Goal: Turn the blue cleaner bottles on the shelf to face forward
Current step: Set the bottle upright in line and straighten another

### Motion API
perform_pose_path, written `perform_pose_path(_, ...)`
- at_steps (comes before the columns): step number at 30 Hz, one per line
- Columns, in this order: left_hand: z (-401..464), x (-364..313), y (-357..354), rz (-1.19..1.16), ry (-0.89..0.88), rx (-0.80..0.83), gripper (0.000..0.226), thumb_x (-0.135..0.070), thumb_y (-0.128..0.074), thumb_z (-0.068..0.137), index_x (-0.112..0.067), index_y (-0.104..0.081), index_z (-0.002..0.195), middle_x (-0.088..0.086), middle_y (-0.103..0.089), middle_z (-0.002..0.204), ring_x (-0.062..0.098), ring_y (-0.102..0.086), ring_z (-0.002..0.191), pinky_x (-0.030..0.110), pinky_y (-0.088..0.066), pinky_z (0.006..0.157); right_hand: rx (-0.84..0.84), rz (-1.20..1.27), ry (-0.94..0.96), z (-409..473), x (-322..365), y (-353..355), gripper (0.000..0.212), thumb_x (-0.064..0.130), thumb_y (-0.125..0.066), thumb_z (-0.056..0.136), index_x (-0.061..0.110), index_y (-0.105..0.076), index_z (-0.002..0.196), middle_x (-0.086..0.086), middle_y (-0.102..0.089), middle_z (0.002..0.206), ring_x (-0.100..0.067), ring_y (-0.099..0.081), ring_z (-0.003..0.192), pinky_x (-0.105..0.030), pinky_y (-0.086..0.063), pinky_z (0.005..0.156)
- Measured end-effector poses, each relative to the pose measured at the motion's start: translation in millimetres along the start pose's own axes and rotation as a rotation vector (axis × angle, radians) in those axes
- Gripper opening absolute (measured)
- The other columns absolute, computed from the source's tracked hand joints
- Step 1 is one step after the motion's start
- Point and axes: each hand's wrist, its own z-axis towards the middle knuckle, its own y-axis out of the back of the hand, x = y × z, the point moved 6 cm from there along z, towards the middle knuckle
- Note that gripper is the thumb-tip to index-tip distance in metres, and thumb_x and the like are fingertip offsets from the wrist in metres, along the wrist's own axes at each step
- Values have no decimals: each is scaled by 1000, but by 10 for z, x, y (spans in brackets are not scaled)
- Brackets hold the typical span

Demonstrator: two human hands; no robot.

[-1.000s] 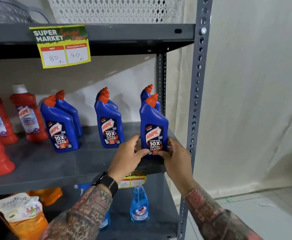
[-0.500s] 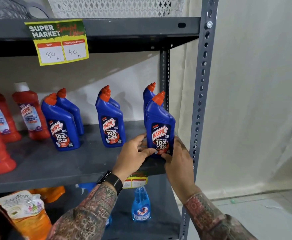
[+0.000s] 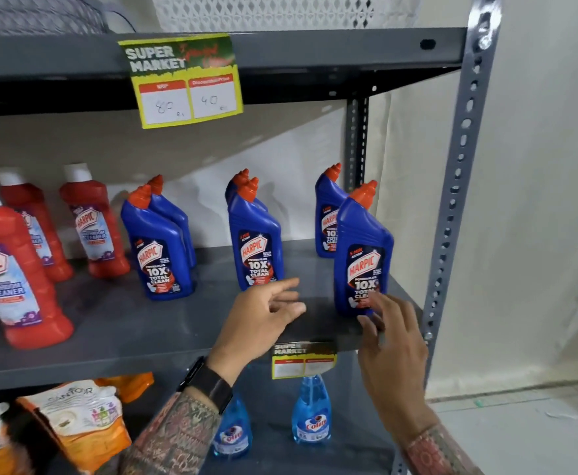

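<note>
Several blue cleaner bottles with orange caps stand on the grey middle shelf [image 3: 116, 337]. The front right bottle [image 3: 361, 255] stands near the shelf's right front corner, label toward me. Another [image 3: 325, 217] stands behind it. A middle pair [image 3: 255, 245] and a left pair [image 3: 157, 248] also show their labels. My left hand [image 3: 263, 317] hovers open over the shelf, left of the front right bottle and apart from it. My right hand [image 3: 390, 341] is open just below that bottle, fingertips in front of its lower label; contact is unclear.
Red cleaner bottles [image 3: 13, 269] with white caps fill the shelf's left side. A yellow price tag [image 3: 184, 84] hangs from the upper shelf. Below are two light blue spray bottles [image 3: 311, 413] and orange refill pouches [image 3: 75, 419]. A perforated grey upright [image 3: 452, 214] borders the right.
Both hands have let go of the front right bottle and drawn back from it; my left hand moved left. The view shifted right and closer.
</note>
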Motion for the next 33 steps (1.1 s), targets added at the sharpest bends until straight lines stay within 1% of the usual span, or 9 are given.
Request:
perform_pose_path(3, -24, 278, 469, -24, 63, -171, 35, -26, -76, 92, -30, -75, 126, -14, -80, 108, 0, -75, 98, 35, -61, 97, 51, 33, 189, -6, 426, -199, 23, 17, -64, 101, 11, -68, 123, -3, -68, 115, -9, -62, 108, -22, -58, 86)
perform_pose_path(6, 100, 483, 770, -107, 118, -321, 40, -20, -73, 95, -27, -67, 134, -13, -76, 113, 3, -73, 102, 42, -59, 101, 337, 134, 169, 191, 743, -719, 40, 11, -70, 95, 21, -62, 133, 10, -67, 119, -5, -66, 107, -30, -59, 92)
perform_pose_path(10, 443, 565, 720, -223, 163, -190, 75, -23, -72, 97, -28, -33, 161, -9, -53, 144, 10, -54, 133, 42, -46, 114, 561, 295, -112, 580, 843, -1220, 66, 19, -72, 94, 27, -40, 151, 14, -55, 137, -7, -52, 129, -40, -45, 113)
perform_pose_path(13, 609, 581, 600, -272, 154, -86, 71, -18, -70, 99, -26, -33, 158, -1, -62, 143, 15, -61, 129, 36, -51, 105, 656, 338, -284, 714, 812, -1420, 77, 19, -72, 95, 27, -29, 159, 16, -51, 132, -5, -49, 126, -32, -42, 108)
perform_pose_path(18, 579, 513, 574, -176, 122, -117, 52, -22, -69, 99, -22, -49, 147, 0, -69, 128, 18, -67, 121, 41, -54, 106, 591, 333, -339, 717, 739, -1442, 52, 13, -70, 96, 24, -49, 142, 6, -66, 123, -15, -63, 118, -38, -53, 104)
perform_pose_path(22, 418, 447, 560, -196, 99, -82, 50, -19, -69, 99, -22, -51, 146, -1, -69, 128, 16, -66, 119, 24, -53, 91, 553, 330, -284, 585, 739, -1261, 44, 15, -70, 96, 21, -54, 136, 4, -70, 123, -11, -67, 114, -43, -57, 102)
perform_pose_path(25, 208, 387, 560, -162, 69, -105, 45, -17, -69, 99, -20, -54, 142, -12, -70, 115, -3, -67, 106, 9, -53, 75, 556, 323, -222, 469, 745, -1134, 47, 15, -71, 95, 20, -52, 137, 4, -71, 122, -11, -69, 114, -44, -58, 100)
perform_pose_path(29, 7, 355, 542, -162, 51, -117, 40, -12, -68, 100, -22, -54, 136, -25, -64, 109, -29, -61, 90, -4, -47, 72, 542, 360, -205, 344, 759, -1033, 46, 11, -72, 94, 20, -53, 136, 3, -72, 121, -9, -70, 113, -40, -59, 99)
perform_pose_path(33, -97, 341, 572, -178, 52, -117, 46, -12, -68, 100, -20, -53, 142, -24, -64, 109, -33, -59, 87, -3, -47, 73, 537, 370, -194, 276, 805, -1007, 47, 11, -71, 95, 19, -54, 139, 6, -73, 121, -4, -70, 110, -33, -60, 96)
